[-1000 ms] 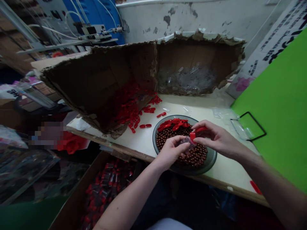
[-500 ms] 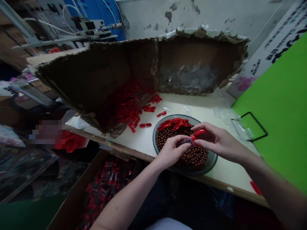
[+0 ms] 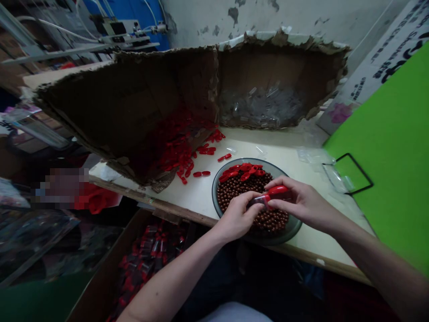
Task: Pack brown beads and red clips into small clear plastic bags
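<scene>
**Held item:** a clear plastic tube (image 3: 257, 201) and a long red plastic cap (image 3: 278, 190), meeting between the hands; whether they are joined is hard to tell.
**Handling:** both look light, stiff and smooth, so they may slip; the cap's sides and the tube's body seem the best places to hold.
**Axis:** the long axis lies nearly level across the view, cap end toward the right hand, tube end toward the left.
**Left hand (image 3: 236, 217):** fingers closed around the tube.
**Right hand (image 3: 301, 204):** fingertips pinching the cap.
**Location:** above a glass plate (image 3: 213, 196), held over its brown beads (image 3: 270, 222).
**On the plate:** more red caps (image 3: 243, 172) on the beads.
**Around:** loose red caps (image 3: 201, 173) on the cream tabletop (image 3: 321, 241); clear tubes (image 3: 261, 107) in a torn cardboard box (image 3: 167, 91).
</scene>
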The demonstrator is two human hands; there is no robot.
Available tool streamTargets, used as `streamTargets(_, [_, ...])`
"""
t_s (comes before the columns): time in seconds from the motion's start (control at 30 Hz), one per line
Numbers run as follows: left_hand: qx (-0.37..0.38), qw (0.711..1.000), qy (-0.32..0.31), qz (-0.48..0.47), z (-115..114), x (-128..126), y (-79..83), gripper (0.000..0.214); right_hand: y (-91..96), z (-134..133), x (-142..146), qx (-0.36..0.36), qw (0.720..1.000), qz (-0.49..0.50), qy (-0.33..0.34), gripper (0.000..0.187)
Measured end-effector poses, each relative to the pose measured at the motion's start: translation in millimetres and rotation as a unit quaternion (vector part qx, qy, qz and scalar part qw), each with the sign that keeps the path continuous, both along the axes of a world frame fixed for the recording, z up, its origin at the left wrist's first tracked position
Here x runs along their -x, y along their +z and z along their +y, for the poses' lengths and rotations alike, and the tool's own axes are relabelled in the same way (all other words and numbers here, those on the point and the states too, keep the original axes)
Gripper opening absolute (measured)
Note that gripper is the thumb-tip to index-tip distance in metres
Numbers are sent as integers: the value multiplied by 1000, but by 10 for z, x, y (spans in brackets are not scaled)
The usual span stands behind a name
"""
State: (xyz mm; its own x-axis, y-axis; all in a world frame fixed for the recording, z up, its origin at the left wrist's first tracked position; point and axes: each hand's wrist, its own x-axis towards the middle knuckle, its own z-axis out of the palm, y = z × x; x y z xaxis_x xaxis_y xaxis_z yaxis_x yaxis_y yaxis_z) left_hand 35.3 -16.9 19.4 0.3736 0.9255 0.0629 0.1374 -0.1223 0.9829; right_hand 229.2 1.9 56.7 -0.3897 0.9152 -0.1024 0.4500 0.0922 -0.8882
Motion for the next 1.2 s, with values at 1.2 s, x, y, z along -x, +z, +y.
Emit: streamTargets(1.2, [106, 978, 124, -129, -63, -228, 1, 50, -231, -79, 528, 61, 951, 303, -9, 51])
